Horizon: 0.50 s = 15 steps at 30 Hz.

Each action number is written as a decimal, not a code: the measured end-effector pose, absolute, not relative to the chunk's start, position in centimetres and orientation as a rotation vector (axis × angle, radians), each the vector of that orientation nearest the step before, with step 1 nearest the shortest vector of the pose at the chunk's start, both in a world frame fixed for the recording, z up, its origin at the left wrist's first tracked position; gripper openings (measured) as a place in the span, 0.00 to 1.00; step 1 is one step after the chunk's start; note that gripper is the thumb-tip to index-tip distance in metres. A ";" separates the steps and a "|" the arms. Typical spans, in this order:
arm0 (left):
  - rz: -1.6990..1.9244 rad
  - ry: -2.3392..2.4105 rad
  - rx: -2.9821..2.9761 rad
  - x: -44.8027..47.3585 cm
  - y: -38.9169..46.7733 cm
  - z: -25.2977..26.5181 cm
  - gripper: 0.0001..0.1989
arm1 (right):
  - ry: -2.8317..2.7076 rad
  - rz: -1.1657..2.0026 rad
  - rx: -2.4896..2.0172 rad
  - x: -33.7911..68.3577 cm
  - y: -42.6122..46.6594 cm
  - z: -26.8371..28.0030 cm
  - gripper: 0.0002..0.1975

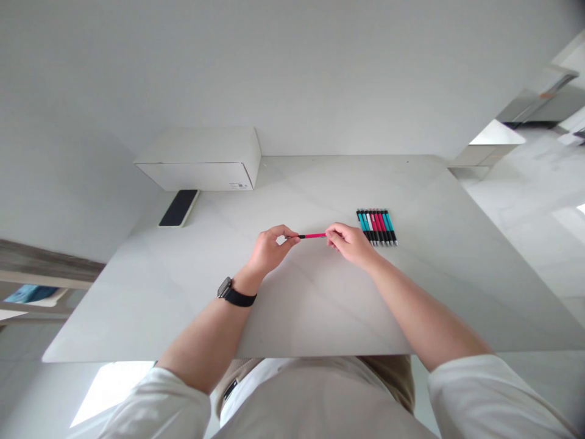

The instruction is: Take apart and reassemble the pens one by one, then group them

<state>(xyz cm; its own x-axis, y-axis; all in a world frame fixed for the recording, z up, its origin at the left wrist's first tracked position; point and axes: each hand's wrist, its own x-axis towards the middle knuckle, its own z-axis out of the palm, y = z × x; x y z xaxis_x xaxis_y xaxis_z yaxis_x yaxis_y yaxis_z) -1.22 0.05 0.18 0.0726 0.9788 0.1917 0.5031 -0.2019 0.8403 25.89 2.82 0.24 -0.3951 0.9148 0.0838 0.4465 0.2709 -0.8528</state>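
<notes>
Surface (301,305), pale, against a plain wall (342,73). Pen (315,235), pink and black, held over surface: left hand (269,249), fingers pinched on the black end; right hand (351,244), fingers closed on the pink end. Likely light, stiff, smooth; best held at the black section.

A pale grey wall (320,73) backs the white table (457,262); bright light (112,390) patches the floor (525,201).

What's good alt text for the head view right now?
Left hand and right hand hold a red pen between them over a white table. A row of pens lies beside the right hand; a phone and white box sit farther left.
</notes>
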 end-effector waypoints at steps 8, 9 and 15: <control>1.071 1.457 1.740 -1.1 0.0 0.0 0.12 | -1.945 0.908 -1.271 25.8 2.6 0.4 0.15; 1.070 1.458 1.746 -1.1 0.0 0.0 0.12 | -1.946 0.960 -1.304 25.9 2.7 0.3 0.15; 1.066 1.470 1.737 -1.1 0.0 0.1 0.13 | -2.024 0.878 -1.254 25.8 2.6 0.6 0.13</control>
<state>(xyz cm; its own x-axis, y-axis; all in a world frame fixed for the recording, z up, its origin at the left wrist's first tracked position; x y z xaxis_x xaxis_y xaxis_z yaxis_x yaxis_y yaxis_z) -1.14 0.03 0.13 0.0557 0.9809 0.1862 0.4816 -0.1897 0.8556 25.81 2.62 0.61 -0.3780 0.9150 0.1413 0.5218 0.3366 -0.7838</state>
